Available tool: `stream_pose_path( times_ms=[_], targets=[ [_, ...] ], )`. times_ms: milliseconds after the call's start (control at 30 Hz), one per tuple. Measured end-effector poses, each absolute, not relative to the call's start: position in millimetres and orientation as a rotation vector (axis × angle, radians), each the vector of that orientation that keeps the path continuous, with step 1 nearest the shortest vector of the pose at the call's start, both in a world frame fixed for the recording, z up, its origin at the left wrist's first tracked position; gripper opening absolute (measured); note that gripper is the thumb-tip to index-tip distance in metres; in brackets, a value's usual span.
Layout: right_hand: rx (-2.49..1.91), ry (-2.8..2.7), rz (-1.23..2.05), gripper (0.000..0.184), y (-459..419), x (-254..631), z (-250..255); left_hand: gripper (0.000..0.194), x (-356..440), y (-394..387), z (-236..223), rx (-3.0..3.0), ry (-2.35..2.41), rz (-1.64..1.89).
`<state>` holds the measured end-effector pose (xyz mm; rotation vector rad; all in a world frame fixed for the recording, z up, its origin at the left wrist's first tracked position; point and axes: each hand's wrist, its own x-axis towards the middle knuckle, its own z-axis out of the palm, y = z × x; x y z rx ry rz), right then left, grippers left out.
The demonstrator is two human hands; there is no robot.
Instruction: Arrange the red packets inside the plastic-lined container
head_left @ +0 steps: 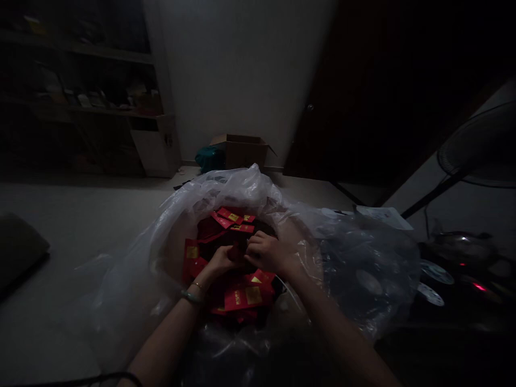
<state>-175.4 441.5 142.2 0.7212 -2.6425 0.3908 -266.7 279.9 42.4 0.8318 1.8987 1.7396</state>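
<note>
A large clear plastic bag [173,209] stands wide open before me, with many red paper envelopes [244,296] with gold printing heaped inside. Both my hands are down in its mouth, over the heap. My left hand [221,261], with a bracelet and a bangle at the wrist, has its thumb and fingers closed on a dark red envelope [235,251]. Close beside it, my right hand [266,251] is closed with curled fingers at that envelope's right side. What the right fingertips hold is hidden in the dim light.
An open cardboard box [245,152] and a teal bag [210,158] sit against the wall. Shelves [108,54] stand at left. On the right are a fan [479,142], a metal kettle [463,242], a small red light and the bag's spread plastic over a dark surface.
</note>
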Motion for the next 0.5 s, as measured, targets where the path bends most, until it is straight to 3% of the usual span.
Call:
stream_pose_path(
  times_ms=[167,500],
  targets=[
    [0.764,-2.741,0.169,0.009,439.0,-182.5,129.9,0.029,-266.9,279.7,35.2,0.877,1.906,1.674],
    [0.873,-2.682,0.278,0.008,460.8,-187.9,118.2,0.034,-271.6,281.8,28.6,0.717,1.648,1.768]
  ],
)
